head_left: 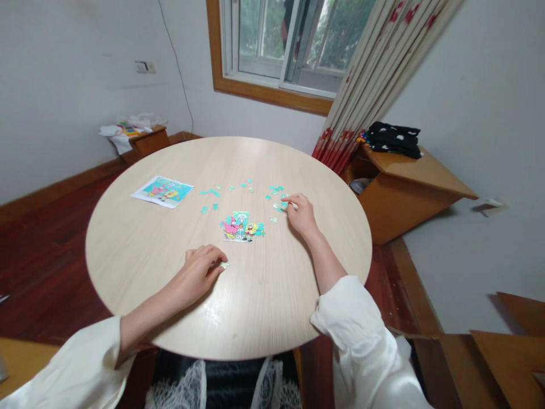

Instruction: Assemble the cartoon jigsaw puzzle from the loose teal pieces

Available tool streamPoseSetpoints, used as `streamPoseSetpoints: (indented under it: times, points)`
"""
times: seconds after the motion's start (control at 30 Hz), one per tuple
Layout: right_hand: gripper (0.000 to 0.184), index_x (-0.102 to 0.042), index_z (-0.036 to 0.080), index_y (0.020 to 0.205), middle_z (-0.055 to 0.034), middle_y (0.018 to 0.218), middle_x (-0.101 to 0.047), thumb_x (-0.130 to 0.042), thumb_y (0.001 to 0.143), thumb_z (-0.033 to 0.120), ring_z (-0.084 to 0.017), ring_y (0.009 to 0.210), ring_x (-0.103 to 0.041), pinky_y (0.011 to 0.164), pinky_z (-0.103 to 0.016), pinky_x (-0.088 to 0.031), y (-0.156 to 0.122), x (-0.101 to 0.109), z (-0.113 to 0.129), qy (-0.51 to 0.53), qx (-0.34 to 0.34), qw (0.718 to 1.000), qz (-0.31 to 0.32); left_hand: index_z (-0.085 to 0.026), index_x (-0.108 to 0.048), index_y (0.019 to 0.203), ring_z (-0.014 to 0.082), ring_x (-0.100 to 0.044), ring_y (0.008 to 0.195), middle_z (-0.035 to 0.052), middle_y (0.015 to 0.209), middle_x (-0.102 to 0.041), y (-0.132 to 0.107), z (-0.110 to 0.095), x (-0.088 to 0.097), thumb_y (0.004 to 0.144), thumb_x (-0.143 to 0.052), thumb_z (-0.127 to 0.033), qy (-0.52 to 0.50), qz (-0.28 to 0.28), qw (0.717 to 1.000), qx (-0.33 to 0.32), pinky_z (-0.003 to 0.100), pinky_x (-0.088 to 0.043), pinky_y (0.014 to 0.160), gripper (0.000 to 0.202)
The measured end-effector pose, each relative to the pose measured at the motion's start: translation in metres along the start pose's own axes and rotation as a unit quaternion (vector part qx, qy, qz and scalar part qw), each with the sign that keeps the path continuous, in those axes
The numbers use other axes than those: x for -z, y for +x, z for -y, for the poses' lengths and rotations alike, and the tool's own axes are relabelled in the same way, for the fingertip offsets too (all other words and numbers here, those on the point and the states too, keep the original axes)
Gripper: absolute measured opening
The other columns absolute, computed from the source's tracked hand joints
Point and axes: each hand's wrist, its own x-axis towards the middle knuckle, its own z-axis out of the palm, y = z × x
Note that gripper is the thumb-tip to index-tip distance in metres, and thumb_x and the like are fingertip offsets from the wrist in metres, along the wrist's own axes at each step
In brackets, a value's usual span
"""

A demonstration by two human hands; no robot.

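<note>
The person's left hand [200, 267] pinched a pale puzzle piece [225, 264] at the near side of the round table [264, 307]. The right hand [301, 216] had one finger poked out at the loose pieces [279, 188], but nobody could tell if it gripped one. The part-made puzzle [240, 227] lay between the hands, and a picture sheet [163, 191] lay off to the left.

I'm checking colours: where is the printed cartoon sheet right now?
In the head view, the printed cartoon sheet lies on the left side of the round table, left of the loose jigsaw pieces.
</note>
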Motion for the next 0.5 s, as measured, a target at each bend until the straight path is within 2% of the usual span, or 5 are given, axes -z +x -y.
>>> streamPoseSetpoints:
  times: [0.17,0.4,0.5]
  points:
    - [0.033,-0.074,0.019,0.086,-0.0088,0.092,-0.067,-0.045,0.075,0.009,-0.021,0.091,-0.061,0.089,-0.039,-0.047,0.000,-0.002,0.000,0.010,-0.003,1.000,0.003,-0.018,-0.060,0.098,0.0227,-0.057,0.087,0.0063,0.093,-0.064,0.008,0.000,0.002,0.081,-0.052,-0.016,0.021,0.028,0.999,0.009,0.040,-0.035,0.086,0.018]
    - [0.031,-0.074,0.019,0.085,-0.0087,0.092,-0.066,-0.046,0.075,0.008,-0.021,0.092,-0.060,0.088,-0.038,-0.047,0.000,-0.002,0.002,0.008,-0.016,1.000,0.014,-0.017,-0.059,0.088,0.0260,-0.054,0.093,0.0094,0.095,-0.061,0.018,-0.007,0.012,0.077,-0.048,-0.012,0.052,0.079,0.995,0.027,0.041,-0.035,0.085,0.016]
    - [0.031,-0.073,0.019,0.085,-0.0084,0.092,-0.066,-0.046,0.076,0.008,-0.021,0.092,-0.060,0.088,-0.038,-0.047,0.000,-0.002,0.006,0.010,-0.015,1.000,0.020,-0.018,-0.056,0.086,0.0259,-0.054,0.093,0.0093,0.095,-0.060,0.018,-0.010,0.013,0.076,-0.046,-0.012,0.036,0.080,0.996,0.020,0.040,-0.036,0.083,0.015]
